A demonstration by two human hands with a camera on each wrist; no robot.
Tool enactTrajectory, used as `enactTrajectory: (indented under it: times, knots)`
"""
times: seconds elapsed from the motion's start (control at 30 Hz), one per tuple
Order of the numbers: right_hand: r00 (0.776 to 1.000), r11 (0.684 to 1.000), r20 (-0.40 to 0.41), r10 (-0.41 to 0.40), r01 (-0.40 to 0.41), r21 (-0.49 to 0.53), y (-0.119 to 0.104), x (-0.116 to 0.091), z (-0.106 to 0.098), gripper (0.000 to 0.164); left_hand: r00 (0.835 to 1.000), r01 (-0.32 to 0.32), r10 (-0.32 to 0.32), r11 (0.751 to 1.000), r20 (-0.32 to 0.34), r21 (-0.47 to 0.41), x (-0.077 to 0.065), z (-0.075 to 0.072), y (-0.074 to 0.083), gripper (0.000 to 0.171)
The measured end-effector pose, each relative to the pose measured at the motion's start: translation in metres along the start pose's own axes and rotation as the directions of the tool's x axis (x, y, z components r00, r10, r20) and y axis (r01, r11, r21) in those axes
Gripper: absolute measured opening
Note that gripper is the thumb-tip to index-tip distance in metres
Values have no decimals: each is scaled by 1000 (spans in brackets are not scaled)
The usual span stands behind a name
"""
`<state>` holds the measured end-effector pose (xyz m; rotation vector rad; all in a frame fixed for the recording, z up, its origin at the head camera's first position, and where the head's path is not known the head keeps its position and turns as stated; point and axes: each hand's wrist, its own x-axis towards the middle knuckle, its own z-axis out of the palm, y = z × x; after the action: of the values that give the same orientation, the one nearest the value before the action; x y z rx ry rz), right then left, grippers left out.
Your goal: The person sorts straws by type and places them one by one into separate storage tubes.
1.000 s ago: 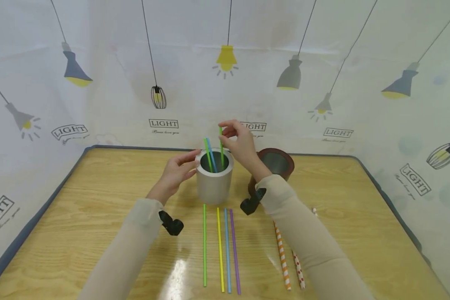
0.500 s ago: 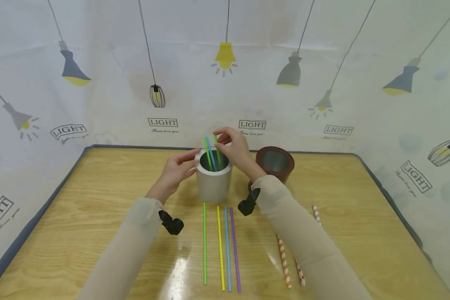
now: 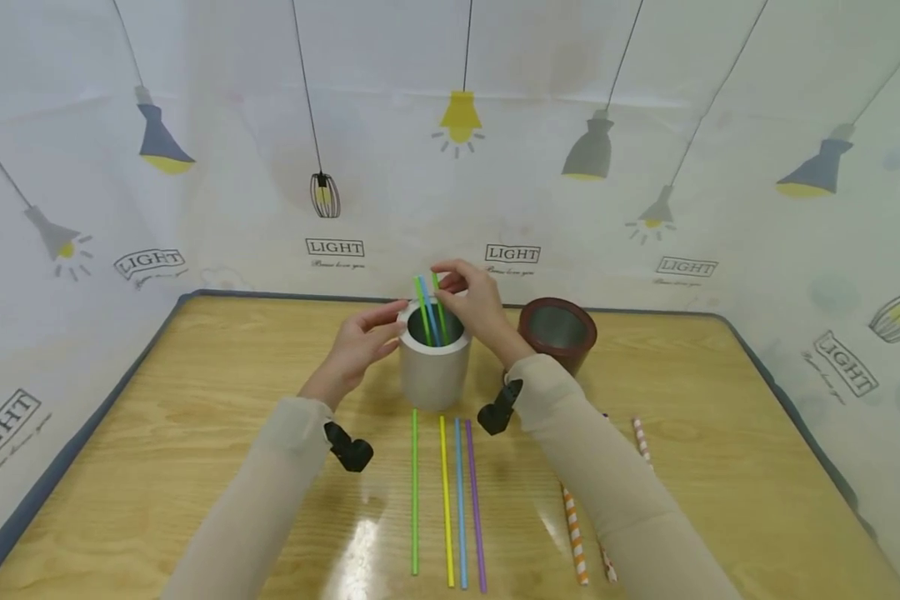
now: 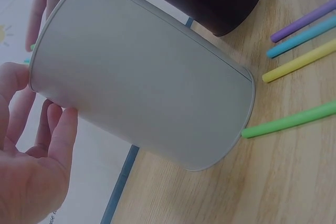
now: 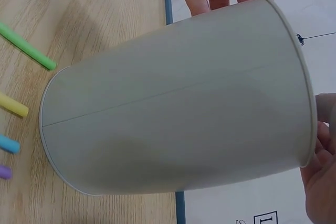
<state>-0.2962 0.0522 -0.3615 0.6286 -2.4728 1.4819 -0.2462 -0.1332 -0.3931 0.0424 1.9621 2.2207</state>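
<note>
A light grey round canister (image 3: 433, 379) stands upright on the table, with a green straw (image 3: 421, 292) and a blue straw (image 3: 430, 307) leaning inside. My left hand (image 3: 355, 343) touches its left side near the rim, fingers fairly straight; in the left wrist view, fingertips (image 4: 65, 121) rest on the wall. Above the opening, my right hand (image 3: 482, 307) pinches another green straw (image 3: 442, 323) near its top, the lower part inside the canister. In front lie a green straw (image 3: 415, 492), a yellow straw (image 3: 446, 500), a blue straw (image 3: 461, 504) and a purple straw (image 3: 476, 504).
A dark brown canister (image 3: 528, 330) stands behind my right wrist, partly hidden. Beside and under the right forearm lie an orange-striped straw (image 3: 575, 537), a red-and-white straw (image 3: 608, 567) and a pink-striped straw (image 3: 642, 442). A lamp-printed backdrop (image 3: 390, 192) borders the table.
My right hand has come down and slightly left, lowering the pinched green straw deeper into the grey canister. My left hand stays at the canister's side.
</note>
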Motion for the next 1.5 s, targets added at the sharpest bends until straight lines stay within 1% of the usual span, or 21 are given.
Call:
enactTrajectory:
  times: [0.3,0.47,0.57,0.7,0.87,0.93,1.07,1.23,1.3,1.37,1.47,1.5]
  knots:
    - [999,999,35,26,-25,-23,-1,1,2,34,1000,23,-23,1000,16,-4,-8,4,13,44]
    - [998,999,52,40,-38,-31,-4,0,0,39,1000,24,-24,1000,8,-11,-3,1,5,43]
    - [997,999,62,41,-40,-12,-7,-1,-5,40,1000,19,-19,1000,1,-4,0,1,1,42]
    - [996,999,86,34,-36,22,-10,-3,-13,38,1000,10,-10,1000,-7,11,1,3,-1,41]
    - [986,997,160,44,-54,55,-10,-8,-24,34,1000,11,-11,1000,-22,14,1,3,-1,41]
    - [982,997,185,47,-59,59,-10,-12,-29,33,1000,11,-11,1000,-27,14,1,3,-1,42]
    - [978,995,205,37,-55,83,-13,-21,-38,32,999,14,-14,1000,-32,13,1,1,-2,42]
    - [973,992,227,48,-73,103,-35,-40,-53,31,999,20,-19,1000,-42,24,-1,0,-1,43]
    - [970,992,235,56,-81,100,-32,-46,-57,30,999,23,-22,999,-37,28,-2,1,-1,43]
    - [968,991,240,68,-93,95,-20,-50,-59,30,999,32,-31,999,-32,24,-3,3,2,44]
    - [968,991,238,83,-105,79,-18,-59,-64,30,999,31,-31,999,-24,16,-2,5,2,44]
    - [969,991,231,91,-112,79,-21,-63,-66,30,999,31,-31,999,-22,12,-2,6,2,44]
